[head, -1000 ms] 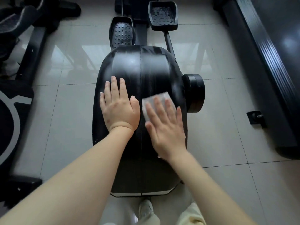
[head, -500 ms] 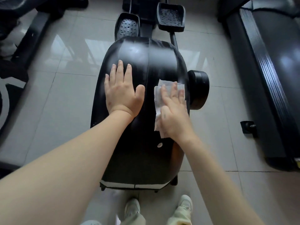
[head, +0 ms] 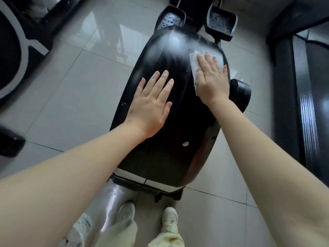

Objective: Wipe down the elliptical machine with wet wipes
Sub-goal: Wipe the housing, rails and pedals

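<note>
Stands at the near end of the elliptical machine, looking down along its glossy black housing. Presses the right hand flat, fingers straight and close together, onto a white wet wipe near the far right edge of the housing. Crumpled border of the wipe visible beyond the fingertips and along the thumb side down to the wrist, the rest hidden under the palm. Lays the left hand open on the bare housing, closer to its left edge and nearer than the right hand, fingers spread and pointing toward the far end, holding nothing. Both hands well apart.

Past the far end, a left pedal and a right pedal, both black and studded. Just off the right edge, beside the right wrist, a round black hub. Toward the near end of the housing, a small pale round spot. On the glossy grey floor tiles, pale shoes just short of the machine's base. Other dark gym equipment along the right side.
</note>
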